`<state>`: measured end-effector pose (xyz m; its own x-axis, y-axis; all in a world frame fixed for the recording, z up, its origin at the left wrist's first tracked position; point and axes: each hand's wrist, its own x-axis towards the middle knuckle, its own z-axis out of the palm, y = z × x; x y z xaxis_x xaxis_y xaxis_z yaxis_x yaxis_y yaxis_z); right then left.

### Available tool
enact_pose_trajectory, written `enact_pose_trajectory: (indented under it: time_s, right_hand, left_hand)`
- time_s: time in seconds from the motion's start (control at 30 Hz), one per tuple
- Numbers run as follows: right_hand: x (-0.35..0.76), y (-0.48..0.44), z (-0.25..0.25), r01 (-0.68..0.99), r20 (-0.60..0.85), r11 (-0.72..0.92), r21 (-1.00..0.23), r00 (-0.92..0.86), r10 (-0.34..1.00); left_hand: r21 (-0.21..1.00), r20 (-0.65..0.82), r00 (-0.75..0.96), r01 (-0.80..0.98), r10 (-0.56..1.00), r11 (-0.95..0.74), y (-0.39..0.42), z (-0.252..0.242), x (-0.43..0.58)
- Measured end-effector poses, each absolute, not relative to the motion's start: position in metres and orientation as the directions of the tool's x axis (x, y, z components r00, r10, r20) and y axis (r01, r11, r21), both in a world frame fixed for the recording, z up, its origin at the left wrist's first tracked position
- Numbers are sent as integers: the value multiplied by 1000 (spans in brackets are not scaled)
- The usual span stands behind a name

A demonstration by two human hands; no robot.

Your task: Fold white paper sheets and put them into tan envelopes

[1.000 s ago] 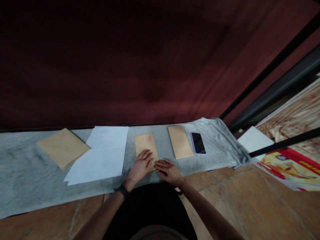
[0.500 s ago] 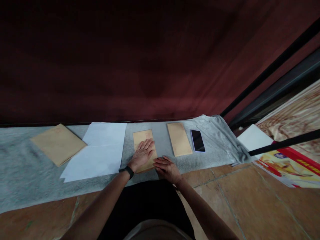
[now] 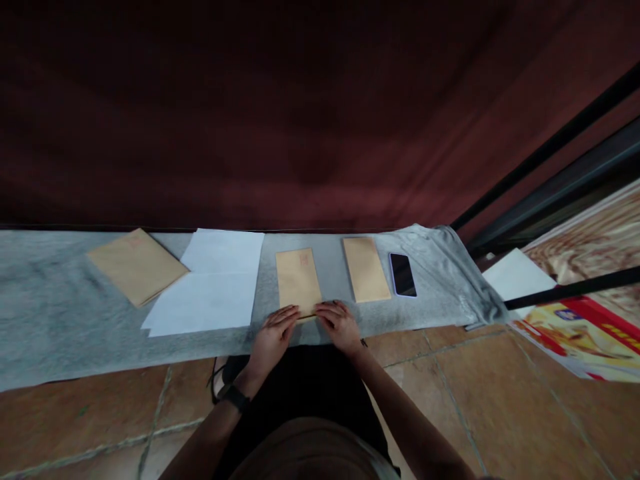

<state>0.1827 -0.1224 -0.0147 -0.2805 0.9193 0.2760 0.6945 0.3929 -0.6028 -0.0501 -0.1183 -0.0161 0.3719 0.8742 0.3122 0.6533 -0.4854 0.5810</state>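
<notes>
A brown paper envelope [image 3: 298, 277] lies on the grey cloth right before me, with faint red print near its top right corner. My left hand [image 3: 274, 333] has its fingers closed on the envelope's near left edge. At the near right edge, my right hand [image 3: 340, 327] pinches the same envelope, fingers bent over it. Both thumbs are mostly hidden beneath or behind the fingers. To the right lies another brown envelope [image 3: 367, 270], apart from my hands. White paper sheets [image 3: 215, 283] are spread on the left, touching a fanned stack of brown envelopes [image 3: 137, 267].
A smartphone [image 3: 403, 275] rests right of the second envelope. The grey cloth [image 3: 75, 320] covers a long narrow surface against a dark red backdrop [image 3: 300, 133]. Black bars [image 3: 575, 293] and a colourful printed box [image 3: 585, 333] are at the right, above tiled floor [image 3: 425, 387].
My left hand has slid off the envelope's middle down to its near edge. My right hand has closed on that edge too. The camera view has shifted slightly.
</notes>
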Motion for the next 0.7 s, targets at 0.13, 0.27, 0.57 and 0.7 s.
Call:
enact_pose_trajectory:
  time_s: [0.13, 0.27, 0.57, 0.7]
  right_hand:
    - [169, -129, -16, 741, 322, 312, -595, -136, 937]
    - [145, -149, -16, 772, 364, 357, -525, -176, 915]
    - [144, -173, -16, 814, 270, 399, -423, -308, 912]
    - [167, -168, -14, 830, 276, 382, -405, -288, 917]
  left_hand:
    - [585, 330, 297, 680, 896, -441, -119, -14, -40]
    - [573, 319, 263, 712, 911, -406, -123, -13, -36]
    - [607, 315, 234, 696, 920, -385, -122, -20, -37]
    - [646, 341, 195, 662, 920, -380, -124, -22, -41]
